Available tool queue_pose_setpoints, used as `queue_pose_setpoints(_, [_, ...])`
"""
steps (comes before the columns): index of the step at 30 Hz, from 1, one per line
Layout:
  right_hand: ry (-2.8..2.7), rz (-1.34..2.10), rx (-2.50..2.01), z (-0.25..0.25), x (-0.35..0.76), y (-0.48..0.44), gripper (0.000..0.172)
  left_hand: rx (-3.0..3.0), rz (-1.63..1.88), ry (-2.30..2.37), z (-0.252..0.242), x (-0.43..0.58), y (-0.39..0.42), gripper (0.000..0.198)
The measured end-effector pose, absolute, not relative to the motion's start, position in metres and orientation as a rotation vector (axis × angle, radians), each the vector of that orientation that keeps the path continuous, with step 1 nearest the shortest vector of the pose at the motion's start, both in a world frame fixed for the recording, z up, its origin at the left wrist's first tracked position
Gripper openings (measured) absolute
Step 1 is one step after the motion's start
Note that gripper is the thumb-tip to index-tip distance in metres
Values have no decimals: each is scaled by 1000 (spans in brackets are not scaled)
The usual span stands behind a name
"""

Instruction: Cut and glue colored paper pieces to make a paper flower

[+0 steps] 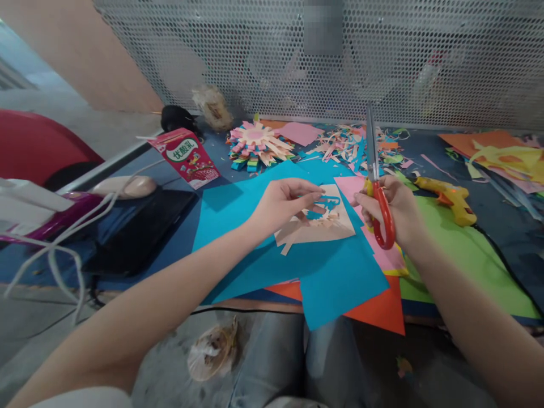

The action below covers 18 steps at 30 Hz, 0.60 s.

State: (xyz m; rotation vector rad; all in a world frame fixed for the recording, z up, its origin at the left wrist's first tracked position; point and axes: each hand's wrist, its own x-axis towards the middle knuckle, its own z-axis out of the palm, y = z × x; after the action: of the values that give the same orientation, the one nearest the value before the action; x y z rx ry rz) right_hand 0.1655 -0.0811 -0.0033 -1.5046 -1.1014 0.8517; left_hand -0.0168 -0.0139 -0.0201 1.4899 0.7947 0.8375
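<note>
My left hand is closed in a pinch on a small blue paper strip, which sticks out to the right of the fingertips. Beneath it lies a cream sheet of paper with scraps on it, resting on large blue paper. Red-handled scissors are gripped in my right hand, their blades pointing up and away from me. The scissors are apart from the strip. Pink paper lies under my right hand.
A fringed paper flower and a heap of paper clippings lie towards the perforated metal panel. Left of them stands a red drink carton. A yellow glue gun lies right, by green paper. White cables hang left.
</note>
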Motion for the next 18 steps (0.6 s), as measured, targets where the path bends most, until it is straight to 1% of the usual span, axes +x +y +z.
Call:
queue_pose_setpoints(3, [-1194,741,-1563,-6,170,-81,44,1548,839,837,-21,-19,-11,33])
queue_pose_setpoints(7, [-1354,228,-1734,-13,182,-79,38,1558,925,848,-18,-21,-6,34])
queue_pose_setpoints(8, [-1373,152,-1823,-14,185,-79,36,1536,942,848,-18,-22,-5,34])
queue_pose_setpoints(12, [-1455,130,-2131,-23,193,-78,32,1420,1003,840,-18,-22,1,28])
queue_pose_setpoints(16, [-1568,-52,-2145,-26,194,-82,35,1381,1075,848,-22,-23,9,26])
queue_pose_setpoints(18, [-1620,-196,-2135,-22,193,-84,29,1390,1098,853,-24,-23,12,26])
